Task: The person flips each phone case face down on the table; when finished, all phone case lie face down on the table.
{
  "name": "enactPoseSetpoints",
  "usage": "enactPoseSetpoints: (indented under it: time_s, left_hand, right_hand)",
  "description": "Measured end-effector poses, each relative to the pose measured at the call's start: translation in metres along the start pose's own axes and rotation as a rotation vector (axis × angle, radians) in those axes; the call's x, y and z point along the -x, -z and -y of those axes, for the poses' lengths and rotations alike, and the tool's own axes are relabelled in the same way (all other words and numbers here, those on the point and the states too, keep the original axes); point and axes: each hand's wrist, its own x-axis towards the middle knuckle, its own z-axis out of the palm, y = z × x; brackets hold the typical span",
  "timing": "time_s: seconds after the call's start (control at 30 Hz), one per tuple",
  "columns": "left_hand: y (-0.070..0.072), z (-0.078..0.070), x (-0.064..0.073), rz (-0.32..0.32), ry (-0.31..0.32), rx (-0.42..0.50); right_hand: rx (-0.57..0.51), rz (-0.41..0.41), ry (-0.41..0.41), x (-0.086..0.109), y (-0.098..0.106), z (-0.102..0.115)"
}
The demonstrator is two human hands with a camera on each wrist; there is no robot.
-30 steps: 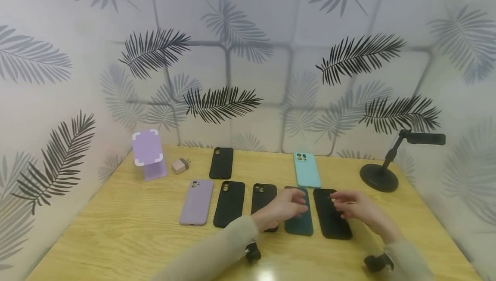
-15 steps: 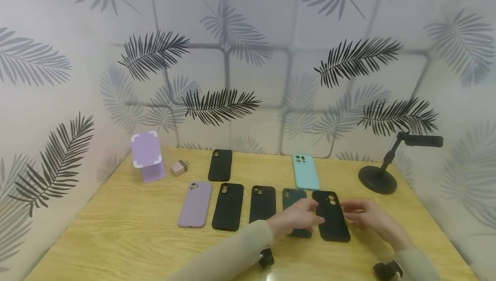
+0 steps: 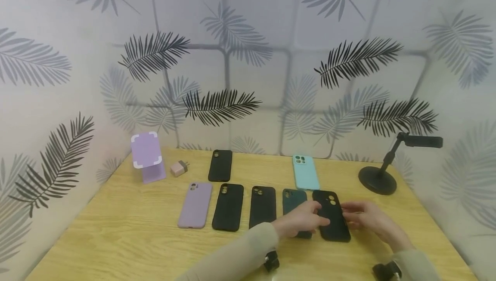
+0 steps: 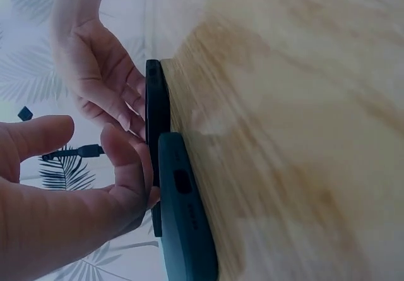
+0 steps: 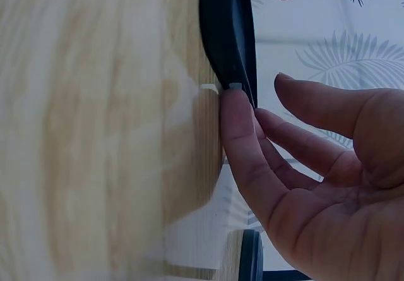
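A black phone case (image 3: 334, 220) lies at the right end of the front row, with a hand on either side. My left hand (image 3: 302, 218) reaches over the dark teal phone case (image 3: 295, 196), its fingertips at the black case's left edge. In the left wrist view the thumb (image 4: 44, 136) stands away from the case. My right hand (image 3: 372, 220) touches the black case's right edge with its fingertips; the right wrist view shows one finger (image 5: 243, 142) against the case's side (image 5: 227, 35), thumb apart. Neither hand grips the case.
Left along the row lie two black cases (image 3: 263, 205) (image 3: 228, 208) and a lilac case (image 3: 195, 205). Behind are another black case (image 3: 220, 165), a light turquoise case (image 3: 306, 173), a pink charger plug (image 3: 179, 168), a lilac stand (image 3: 147, 152) and a black stand (image 3: 377, 180).
My left hand has moved right, from above the teal case to the black case's left edge. My right hand has shifted from the case's upper part to its right edge.
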Motion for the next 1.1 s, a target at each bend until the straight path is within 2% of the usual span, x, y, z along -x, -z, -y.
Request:
enactPoseSetpoints:
  time_s: [0.1, 0.33, 0.43, 0.57, 0.77, 0.9, 1.1]
  left_hand:
    - [0.0, 0.0, 0.0, -0.034, -0.005, 0.039]
    - [0.001, 0.002, -0.006, -0.072, -0.05, 0.248]
    - [0.0, 0.003, -0.008, -0.092, -0.054, 0.271]
    - [0.0, 0.005, -0.01, -0.115, -0.071, 0.301]
    - [0.002, 0.003, -0.009, -0.068, -0.109, 0.357]
    - [0.003, 0.0, -0.007, -0.062, -0.109, 0.354]
    - [0.002, 0.001, -0.005, -0.048, -0.092, 0.292]
  right_hand:
    - [-0.014, -0.001, -0.003, 0.0, -0.001, 0.002]
    - [-0.042, -0.014, -0.015, -0.001, -0.004, 0.006]
    - [-0.071, -0.011, -0.024, -0.002, -0.006, 0.008]
    - [-0.119, 0.034, -0.024, -0.004, -0.009, 0.009]
    - [-0.13, 0.083, -0.018, -0.005, -0.014, 0.016]
    - [-0.151, 0.124, -0.006, -0.005, -0.017, 0.02]
    - [-0.206, 0.182, -0.006, -0.007, -0.018, 0.021]
